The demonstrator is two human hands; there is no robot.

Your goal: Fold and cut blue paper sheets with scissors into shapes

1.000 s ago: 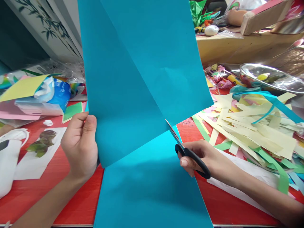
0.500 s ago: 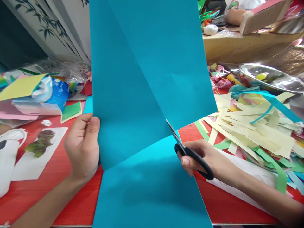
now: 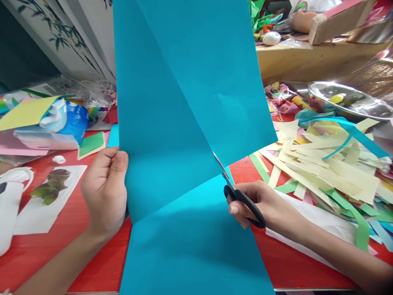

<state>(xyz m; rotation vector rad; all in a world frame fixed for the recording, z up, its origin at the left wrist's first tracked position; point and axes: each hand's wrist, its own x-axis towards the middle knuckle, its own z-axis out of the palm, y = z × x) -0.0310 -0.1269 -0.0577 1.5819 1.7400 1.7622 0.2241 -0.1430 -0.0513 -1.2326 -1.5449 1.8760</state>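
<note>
A large sheet of blue paper [image 3: 166, 123] stands raised before me, with a slanting crease running down its face. My left hand [image 3: 106, 190] pinches its left edge, thumb in front. In my right hand [image 3: 253, 203] is a pair of scissors [image 3: 245, 201] with black handles. Their blades lie at the paper's lower edge, the tip reaching the lower end of the crease. To the right of the blades the paper hangs as a separate flap. Below, more blue paper [image 3: 196, 254] lies flat on the red table [image 3: 104, 266].
On the right lies a pile of cream paper strips [image 3: 334, 159], with green strips [image 3: 353, 217] and a metal bowl [image 3: 353, 98] behind. To the left are a blue tissue pack [image 3: 75, 121], a green paper piece [image 3: 92, 144] and dark green leafy bits [image 3: 52, 186] on white paper.
The scissors' handles have drawn closer together, closing the blades on the paper. My right hand and the raised sheet have shifted slightly left; my left hand keeps its hold.
</note>
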